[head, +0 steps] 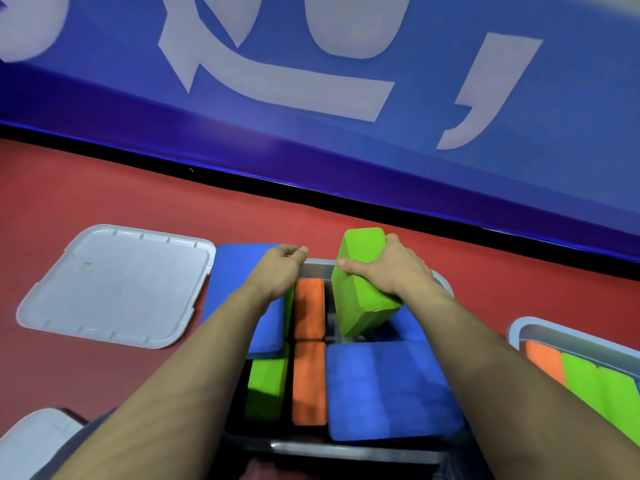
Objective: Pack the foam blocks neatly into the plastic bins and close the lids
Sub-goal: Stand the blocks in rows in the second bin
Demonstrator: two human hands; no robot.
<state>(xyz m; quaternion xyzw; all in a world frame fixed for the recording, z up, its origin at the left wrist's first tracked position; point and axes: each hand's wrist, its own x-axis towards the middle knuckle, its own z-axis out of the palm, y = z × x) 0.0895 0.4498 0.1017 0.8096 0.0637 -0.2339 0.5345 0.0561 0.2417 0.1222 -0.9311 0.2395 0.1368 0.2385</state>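
Packing step: the right hand grips a green foam block, tilted above the bin. The left hand holds a blue block at the bin's left edge, fingers curled over its far end. Next, seat the green block in the gap beside the orange blocks.

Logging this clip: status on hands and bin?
Right hand grips green foam block over grey plastic bin. Left hand on blue foam slab. Lid off.

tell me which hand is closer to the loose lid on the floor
Left. The left hand grips a blue block just right of the lid; the right hand holds a green block farther right.
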